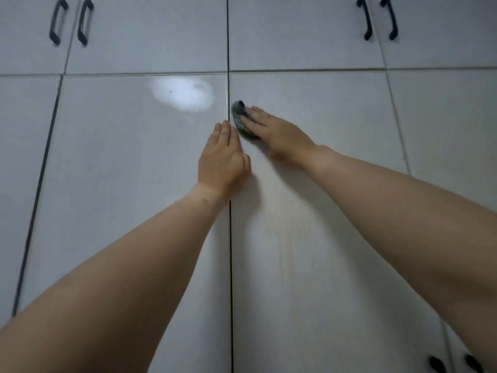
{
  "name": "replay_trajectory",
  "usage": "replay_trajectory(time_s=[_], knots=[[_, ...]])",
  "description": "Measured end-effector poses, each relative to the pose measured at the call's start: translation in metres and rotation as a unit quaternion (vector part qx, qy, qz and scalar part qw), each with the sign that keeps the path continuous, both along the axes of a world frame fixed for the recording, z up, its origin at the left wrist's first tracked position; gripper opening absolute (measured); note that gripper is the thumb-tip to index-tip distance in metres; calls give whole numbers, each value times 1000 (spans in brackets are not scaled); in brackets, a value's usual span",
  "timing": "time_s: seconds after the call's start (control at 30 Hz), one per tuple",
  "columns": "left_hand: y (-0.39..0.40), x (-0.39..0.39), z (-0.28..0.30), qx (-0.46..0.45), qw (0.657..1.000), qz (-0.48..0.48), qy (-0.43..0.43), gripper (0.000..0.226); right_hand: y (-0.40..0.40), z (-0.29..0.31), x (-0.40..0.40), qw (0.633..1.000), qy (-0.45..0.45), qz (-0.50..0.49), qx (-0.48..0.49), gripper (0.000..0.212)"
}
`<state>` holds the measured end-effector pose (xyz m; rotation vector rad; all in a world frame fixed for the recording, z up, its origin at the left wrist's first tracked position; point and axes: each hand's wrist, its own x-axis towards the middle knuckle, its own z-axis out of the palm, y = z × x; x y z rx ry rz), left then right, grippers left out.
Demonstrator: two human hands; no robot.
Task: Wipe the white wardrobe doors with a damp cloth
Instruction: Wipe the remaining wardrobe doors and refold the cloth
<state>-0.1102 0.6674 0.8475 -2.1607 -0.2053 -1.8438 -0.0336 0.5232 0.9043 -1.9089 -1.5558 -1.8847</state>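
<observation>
White wardrobe doors fill the view. My right hand presses a small grey-green cloth flat against the right tall door, near that door's upper left corner and just right of the dark centre seam. Its fingers lie straight over the cloth, which shows mostly at the fingertips. My left hand rests flat with straight fingers on the left tall door, its thumb edge at the seam. Faint wet streaks show on the right door below my right hand.
Upper cabinet doors carry black handles at top left and top right. Two more black handles peek in at the bottom right. A bright light reflection sits on the left door above my left hand.
</observation>
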Motion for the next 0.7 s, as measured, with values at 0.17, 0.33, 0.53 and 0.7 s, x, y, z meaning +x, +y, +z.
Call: replay_trajectory(time_s=[0.17,0.33,0.53,0.7], knots=[[-36,-5,2,-78,996,6,39,65,-82,16,34,929,172,-33,326,57],[-71,11,-13,-101,992,-7,72,71,-48,-22,16,996,5,-42,75,46],[-69,15,-17,-117,990,-33,71,68,-166,-6,80,918,165,-98,347,58],[-76,21,-17,-131,990,-23,52,72,-139,-42,82,961,100,-93,241,65]])
